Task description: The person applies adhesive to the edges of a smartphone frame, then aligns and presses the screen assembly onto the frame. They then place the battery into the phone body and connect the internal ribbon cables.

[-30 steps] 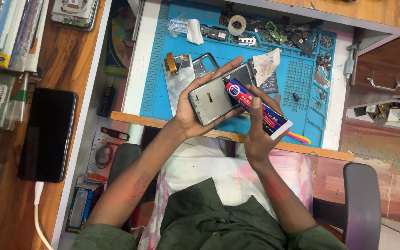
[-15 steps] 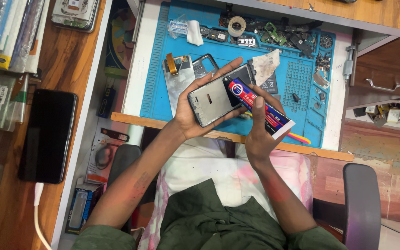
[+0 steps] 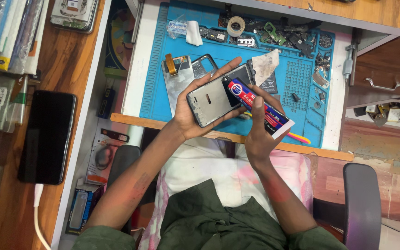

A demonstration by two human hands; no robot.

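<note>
— Looking down past the blue repair mat (image 3: 160, 69), what does the left hand (image 3: 191, 121) have?

— It is clamped around an opened phone frame (image 3: 211, 101), grey inner side up, held just above the mat's near edge, fingers wrapped over its far side.

— And the right hand (image 3: 257, 134)?

— Closed on a red-and-blue glue tube (image 3: 257, 105), its nozzle end resting against the frame's right edge, its flat white tail pointing away toward the mat's near right corner.

— What lies on the mat itself?

— A silver back plate (image 3: 178, 78) at the mat's left, beside the frame; a tape roll (image 3: 235, 26) at the far edge; loose small parts (image 3: 297, 39) in the far right corner; a white cloth (image 3: 265, 65) behind the tube.

— Off the mat?

— A black phone (image 3: 47, 136) lies well to the mat's left, on the wooden shelf (image 3: 68, 60).
</note>
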